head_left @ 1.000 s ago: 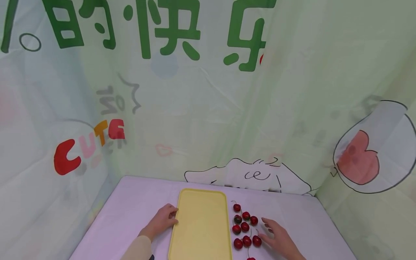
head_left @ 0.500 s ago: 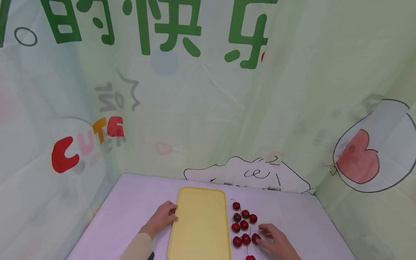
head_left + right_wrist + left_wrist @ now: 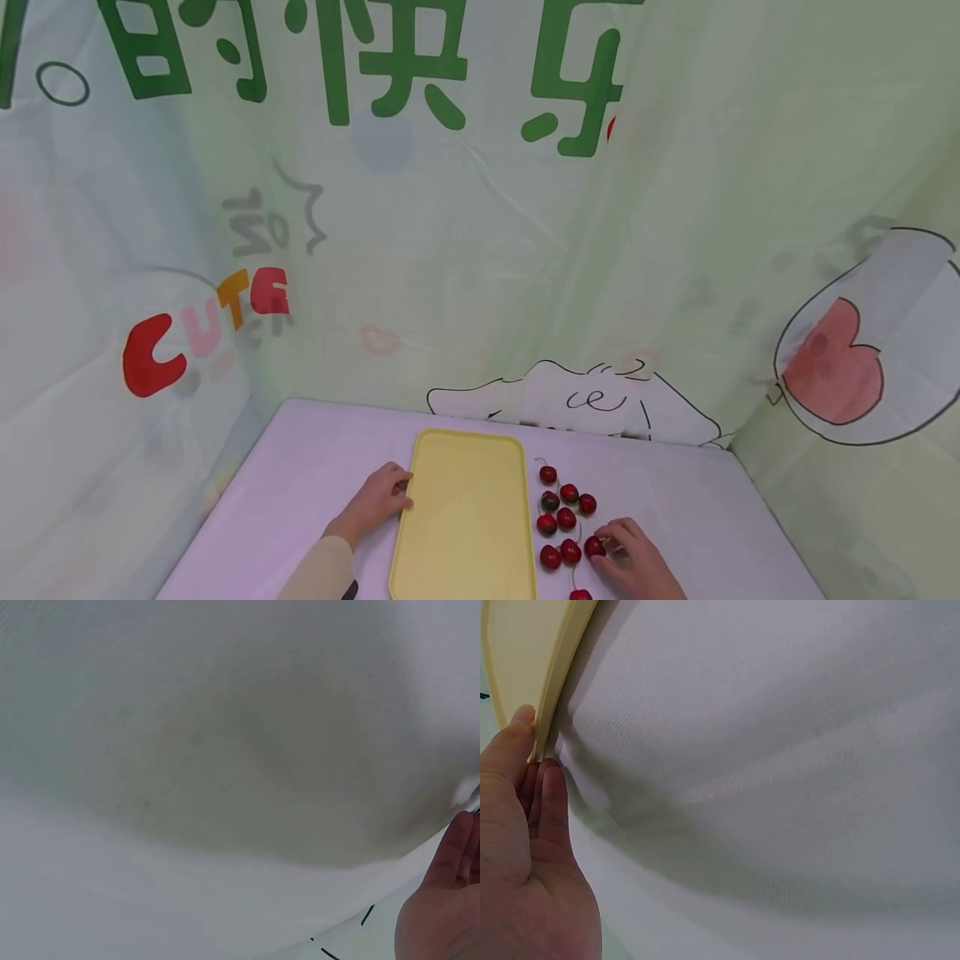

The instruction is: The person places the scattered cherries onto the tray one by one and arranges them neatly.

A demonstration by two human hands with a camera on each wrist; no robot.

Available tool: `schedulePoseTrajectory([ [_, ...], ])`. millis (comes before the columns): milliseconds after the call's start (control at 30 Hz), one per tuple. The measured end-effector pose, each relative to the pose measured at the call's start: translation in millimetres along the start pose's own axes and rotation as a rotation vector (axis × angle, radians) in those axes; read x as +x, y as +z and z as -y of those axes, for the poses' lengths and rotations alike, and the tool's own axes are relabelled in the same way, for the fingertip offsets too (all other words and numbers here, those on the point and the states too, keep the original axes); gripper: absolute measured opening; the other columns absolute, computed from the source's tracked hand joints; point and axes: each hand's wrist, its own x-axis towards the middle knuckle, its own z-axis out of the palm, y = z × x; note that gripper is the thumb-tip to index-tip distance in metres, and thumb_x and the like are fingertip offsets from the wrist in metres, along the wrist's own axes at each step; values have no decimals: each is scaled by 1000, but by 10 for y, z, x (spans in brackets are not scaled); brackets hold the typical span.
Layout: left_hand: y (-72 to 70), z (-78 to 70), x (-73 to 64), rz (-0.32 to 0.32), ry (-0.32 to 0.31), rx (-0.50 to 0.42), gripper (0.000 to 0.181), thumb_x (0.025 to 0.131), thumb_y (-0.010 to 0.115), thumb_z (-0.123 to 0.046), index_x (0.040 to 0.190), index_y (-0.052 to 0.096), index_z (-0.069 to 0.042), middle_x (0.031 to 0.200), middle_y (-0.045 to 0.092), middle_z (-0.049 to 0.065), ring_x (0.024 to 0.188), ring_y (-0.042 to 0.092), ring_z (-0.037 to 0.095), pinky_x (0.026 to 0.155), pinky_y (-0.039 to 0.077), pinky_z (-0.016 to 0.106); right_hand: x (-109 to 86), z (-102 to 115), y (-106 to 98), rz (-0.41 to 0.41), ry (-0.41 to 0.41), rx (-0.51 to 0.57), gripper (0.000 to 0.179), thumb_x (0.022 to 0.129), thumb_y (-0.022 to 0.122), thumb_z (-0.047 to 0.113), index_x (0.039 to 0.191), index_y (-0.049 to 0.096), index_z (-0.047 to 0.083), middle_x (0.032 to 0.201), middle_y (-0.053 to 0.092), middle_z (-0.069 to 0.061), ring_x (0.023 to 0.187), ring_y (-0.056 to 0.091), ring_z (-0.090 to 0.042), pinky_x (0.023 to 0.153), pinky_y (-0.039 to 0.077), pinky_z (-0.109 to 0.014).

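A yellow rectangular tray [image 3: 465, 517] lies on the lilac tabletop. At its left edge my left hand [image 3: 372, 500] grips the rim; in the left wrist view, the thumb [image 3: 519, 727] is on the tray's [image 3: 525, 652] upper side and the fingers are beneath. To the right of the tray, my right hand [image 3: 637, 560] pinches a dark red cherry [image 3: 594, 547] between thumb and fingers, at the right side of a cluster of cherries [image 3: 566, 518]. The right wrist view shows this hand [image 3: 442, 892] at its edge, with the cherry out of sight.
Several more stemmed cherries lie close beside the tray's right edge, one of them [image 3: 581, 595] cut by the frame's bottom. Printed cloth [image 3: 465, 250] hangs behind the table [image 3: 675, 492] and along both sides.
My right hand has moved slightly left, and its thumb and fingers have closed on the rightmost cherry. The left hand stays at the tray's edge. The head view has shifted a little.
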Motion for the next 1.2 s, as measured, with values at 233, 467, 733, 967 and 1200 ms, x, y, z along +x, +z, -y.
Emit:
schedulePoseTrajectory([
  [233, 11, 18, 5, -1, 1, -10, 40, 78, 75, -5, 112, 63, 12, 96, 54, 5, 84, 52, 15, 76, 50, 29, -13, 15, 38, -4, 9, 17, 26, 82, 79, 24, 106, 70, 17, 100, 56, 1, 87, 59, -12, 74, 57, -31],
  [467, 16, 0, -1, -7, 18, -12, 39, 78, 76, -4, 111, 63, 13, 95, 55, 6, 83, 53, 16, 75, 51, 28, -45, 30, 79, -24, 11, -1, 33, 80, 80, 27, 109, 69, 13, 105, 57, -1, 90, 60, -14, 75, 57, -33],
  [733, -22, -73, -24, -1, -19, -35, 39, 78, 76, -3, 111, 63, 13, 96, 56, 9, 84, 54, 23, 76, 51, 31, -28, 169, 13, -70, 58, 34, 34, 83, 78, 13, 114, 68, 8, 109, 57, -5, 96, 61, -18, 83, 57, -41],
  [967, -23, -69, -25, 8, -41, -25, 36, 81, 74, -3, 112, 63, 11, 96, 55, 8, 85, 53, 21, 76, 50, 30, 57, 391, -151, -194, 38, 136, 40, 88, 72, 5, 126, 63, -1, 118, 56, -15, 109, 61, -32, 88, 55, -38],
  [1200, -9, -43, 4, 5, -53, 5, 37, 81, 75, -4, 113, 64, 10, 95, 54, 5, 85, 52, 18, 77, 50, 32, 199, 733, -294, -266, 7, 198, 44, 93, 67, 11, 134, 57, 1, 126, 54, -17, 116, 59, -33, 92, 52, -34],
])
